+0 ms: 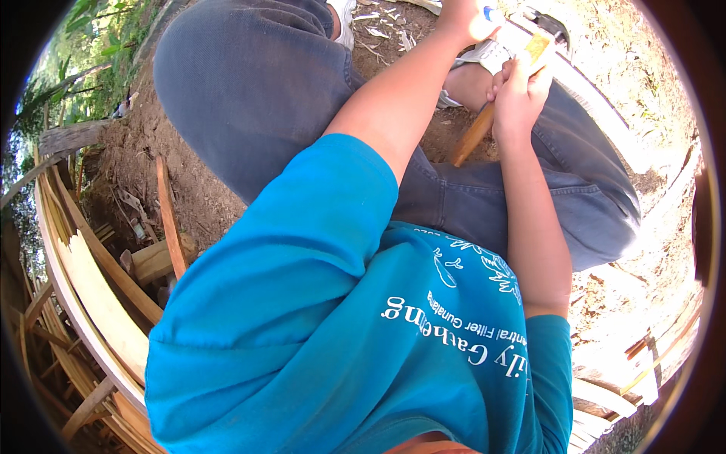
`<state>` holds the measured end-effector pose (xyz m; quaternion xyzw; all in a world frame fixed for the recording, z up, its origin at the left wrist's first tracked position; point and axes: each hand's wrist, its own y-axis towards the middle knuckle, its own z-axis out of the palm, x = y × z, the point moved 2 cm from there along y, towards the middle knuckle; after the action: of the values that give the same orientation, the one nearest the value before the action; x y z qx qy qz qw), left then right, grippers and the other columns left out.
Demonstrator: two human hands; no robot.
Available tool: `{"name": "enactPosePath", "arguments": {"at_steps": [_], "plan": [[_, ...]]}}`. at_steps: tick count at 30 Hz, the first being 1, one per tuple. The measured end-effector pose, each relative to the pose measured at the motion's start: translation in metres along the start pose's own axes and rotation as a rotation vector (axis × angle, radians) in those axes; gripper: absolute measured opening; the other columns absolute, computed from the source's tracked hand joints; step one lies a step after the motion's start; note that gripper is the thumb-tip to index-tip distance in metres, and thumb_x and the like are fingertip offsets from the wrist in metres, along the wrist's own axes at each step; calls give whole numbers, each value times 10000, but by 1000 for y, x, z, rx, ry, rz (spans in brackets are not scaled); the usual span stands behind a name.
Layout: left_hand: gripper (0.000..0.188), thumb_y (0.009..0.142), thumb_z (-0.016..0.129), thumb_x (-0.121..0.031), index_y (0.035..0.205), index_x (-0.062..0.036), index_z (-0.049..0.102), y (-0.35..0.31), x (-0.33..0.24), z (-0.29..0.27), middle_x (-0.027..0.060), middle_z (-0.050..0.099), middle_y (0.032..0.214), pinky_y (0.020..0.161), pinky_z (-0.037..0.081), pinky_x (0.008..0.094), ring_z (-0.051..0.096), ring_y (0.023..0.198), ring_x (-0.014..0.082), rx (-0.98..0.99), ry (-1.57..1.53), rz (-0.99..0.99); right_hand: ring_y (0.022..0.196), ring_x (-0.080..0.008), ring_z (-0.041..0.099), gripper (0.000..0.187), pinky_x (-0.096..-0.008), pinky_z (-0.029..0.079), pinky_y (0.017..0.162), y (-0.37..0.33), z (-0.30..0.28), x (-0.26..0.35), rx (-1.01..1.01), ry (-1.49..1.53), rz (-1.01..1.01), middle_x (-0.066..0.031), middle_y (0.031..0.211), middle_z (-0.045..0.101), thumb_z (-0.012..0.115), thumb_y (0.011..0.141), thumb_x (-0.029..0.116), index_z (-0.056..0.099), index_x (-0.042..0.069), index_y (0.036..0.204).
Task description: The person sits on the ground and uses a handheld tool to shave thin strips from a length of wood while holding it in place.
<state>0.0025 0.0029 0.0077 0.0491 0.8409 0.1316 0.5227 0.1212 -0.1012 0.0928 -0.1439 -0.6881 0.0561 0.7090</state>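
Observation:
My right hand [520, 94] is closed round a flat wooden stick [475, 138]. The stick slants from above my lap, at its darker lower end, up to a pale yellow, squared end beyond my fingers. My left hand [467, 21] is at the top edge, partly cut off and washed out by sunlight. Its fingers look closed, and a small blue patch shows at them. What it holds I cannot make out. The stick's upper end lies to the right of my left hand, apart from it.
I sit with bent knees in dark trousers [257, 91], over brown soil [204, 178]. A pale shoe [484, 54] is close behind the stick. Wood shavings [378, 32] are scattered ahead. Long split wood strips [98, 280] lean at the left; a dark object [556, 29] lies top right.

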Motion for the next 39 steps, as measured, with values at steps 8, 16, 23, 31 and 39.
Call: {"name": "enactPosePath", "arguments": {"at_steps": [8, 16, 23, 31, 39], "plan": [[200, 855, 625, -204, 859, -30, 721, 4, 12, 6, 228, 702, 825, 673, 519, 473, 681, 765, 396, 76, -99, -162, 487, -92, 458, 121, -276, 386, 417, 5, 4, -2, 61, -53, 42, -23, 726, 485, 511, 1065, 141, 427, 69, 1018], [204, 837, 646, -245, 901, -67, 725, 6, 14, 11, 222, 707, 898, 797, 512, 500, 651, 885, 427, 14, -61, -24, 498, -74, 451, 100, -259, 396, 422, 5, 0, -16, -11, -180, -73, -3, 721, 494, 523, 1064, 149, 453, 80, 1053], [213, 814, 670, -255, 885, -58, 705, 1, 26, 6, 207, 693, 844, 773, 497, 513, 645, 856, 424, -59, 86, 79, 495, -71, 448, 120, -261, 393, 423, 12, 2, -26, 27, -319, -154, -1, 722, 499, 523, 1075, 174, 448, 81, 1078], [226, 892, 610, -239, 875, -54, 740, 6, -2, 1, 206, 716, 819, 708, 515, 473, 684, 769, 373, 9, -41, -49, 559, -155, 597, 337, -318, 493, 515, 12, -5, -22, -33, -169, -21, -113, 851, 645, 583, 1029, 230, 515, 10, 1276], [229, 875, 612, -237, 939, -92, 777, 8, 22, 14, 203, 726, 864, 751, 523, 474, 671, 823, 397, -4, 56, 28, 499, -74, 445, 120, -261, 386, 425, 10, 2, -8, -1, -146, 39, -19, 765, 495, 518, 1066, 163, 454, 62, 1065]]}}
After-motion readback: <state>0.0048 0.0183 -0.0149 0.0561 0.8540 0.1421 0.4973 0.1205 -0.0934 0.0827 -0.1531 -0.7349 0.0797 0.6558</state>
